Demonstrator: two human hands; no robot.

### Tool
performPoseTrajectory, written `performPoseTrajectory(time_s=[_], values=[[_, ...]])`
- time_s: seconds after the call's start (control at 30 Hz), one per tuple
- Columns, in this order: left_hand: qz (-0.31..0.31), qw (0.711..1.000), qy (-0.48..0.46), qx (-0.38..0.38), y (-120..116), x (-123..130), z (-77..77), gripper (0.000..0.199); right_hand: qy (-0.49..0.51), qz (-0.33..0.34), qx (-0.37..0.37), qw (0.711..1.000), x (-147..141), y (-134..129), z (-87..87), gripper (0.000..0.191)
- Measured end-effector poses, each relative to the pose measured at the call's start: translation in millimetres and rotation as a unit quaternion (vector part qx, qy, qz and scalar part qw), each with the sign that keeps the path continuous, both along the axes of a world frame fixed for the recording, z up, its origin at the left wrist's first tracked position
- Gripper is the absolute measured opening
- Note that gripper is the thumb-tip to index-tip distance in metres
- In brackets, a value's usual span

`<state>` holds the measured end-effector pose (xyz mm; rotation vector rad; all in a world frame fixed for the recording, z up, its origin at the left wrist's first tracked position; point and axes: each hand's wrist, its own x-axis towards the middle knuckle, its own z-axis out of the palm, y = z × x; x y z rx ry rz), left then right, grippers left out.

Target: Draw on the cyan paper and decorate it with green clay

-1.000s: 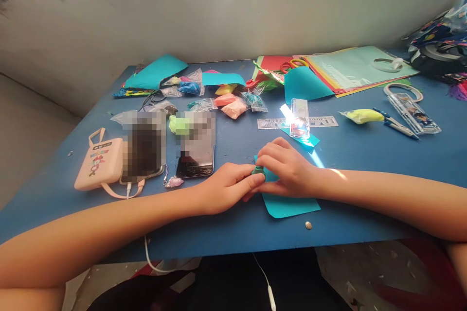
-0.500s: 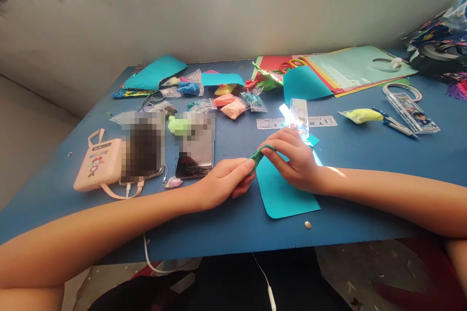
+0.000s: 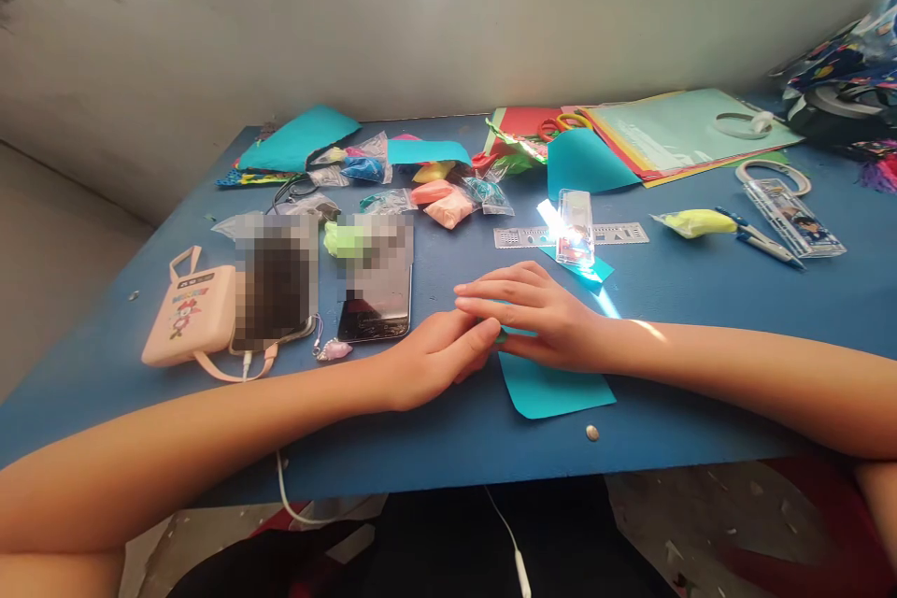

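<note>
My left hand (image 3: 438, 355) and my right hand (image 3: 543, 313) meet above the front middle of the table. A small piece of green modelling clay (image 3: 502, 337) is held between them, nearly all of it covered by fingers. The left hand is closed on it, its thumb on top. My right hand's fingers reach across the left knuckles, with its thumb below close to the clay. Under the right hand lies a blue paper sheet (image 3: 557, 390). Just beyond are a clear plastic case (image 3: 576, 229) and a stencil ruler (image 3: 622, 234), in glaring light.
At left are a pink power bank (image 3: 189, 318), a phone (image 3: 375, 313) and a shell-like charm (image 3: 334, 350). Bagged clay (image 3: 448, 207) lies behind. Coloured paper (image 3: 673, 126) and scissors (image 3: 561, 123) are at the back right, a yellow clay bag (image 3: 701, 222) and pen (image 3: 771, 243) nearer.
My right fingers have left their raised pinch and stretched leftward over my left hand. The green clay, plainly visible before, is now mostly hidden between the hands.
</note>
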<state>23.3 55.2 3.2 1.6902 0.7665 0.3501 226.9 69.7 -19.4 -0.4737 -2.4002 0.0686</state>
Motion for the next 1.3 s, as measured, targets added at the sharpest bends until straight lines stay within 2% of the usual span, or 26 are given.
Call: performPoseTrajectory(time_s=[0.13, 0.3, 0.5, 0.63, 0.73, 0.9, 0.97, 1.1, 1.23, 1.3], values=[[0.003, 1.0, 0.014, 0.014, -0.2, 0.0, -0.5, 0.052, 0.015, 0.01, -0.01, 1.0, -0.2, 0.2, 0.4, 0.028], [0.019, 0.999, 0.017, 0.028, -0.2, 0.8, -2.4, 0.045, 0.06, -0.008, 0.046, 0.997, -0.2, -0.8, 0.1, 0.015], [0.03, 0.999, -0.02, -0.016, -0.1, 1.8, -4.5, 0.051, 0.072, -0.017, 0.039, 0.996, -2.6, -3.2, 0.5, 0.006], [0.046, 0.996, -0.063, -0.045, 0.8, 2.4, -6.0, 0.052, 0.078, -0.028, 0.043, 0.996, -3.4, -2.7, -0.4, 0.011], [0.062, 0.991, -0.093, -0.069, 0.8, 2.4, -6.6, 0.049, 0.099, -0.053, 0.01, 0.994, -3.2, -0.5, -2.2, 0.013], [0.082, 0.986, -0.12, -0.077, -0.5, 1.1, -7.6, 0.049, 0.178, -0.124, -0.048, 0.975, -3.0, 2.0, -1.9, 0.006], [0.083, 0.986, -0.122, -0.073, -0.7, 1.2, -8.1, 0.049, 0.181, -0.111, -0.047, 0.976, -2.5, 1.7, 0.4, 0.004], [0.059, 0.991, -0.11, -0.056, -0.1, 1.3, -7.7, 0.056, 0.106, -0.021, 0.0, 0.994, -2.1, -0.2, 3.4, 0.027], [0.029, 0.995, -0.091, -0.036, 0.5, -0.5, -5.5, 0.059, 0.071, 0.004, 0.029, 0.997, -2.4, -1.9, 1.6, 0.026], [0.024, 0.995, -0.087, -0.032, 0.3, -1.2, -5.4, 0.058, 0.075, 0.012, 0.019, 0.997, -1.4, -2.5, 0.9, 0.032]])
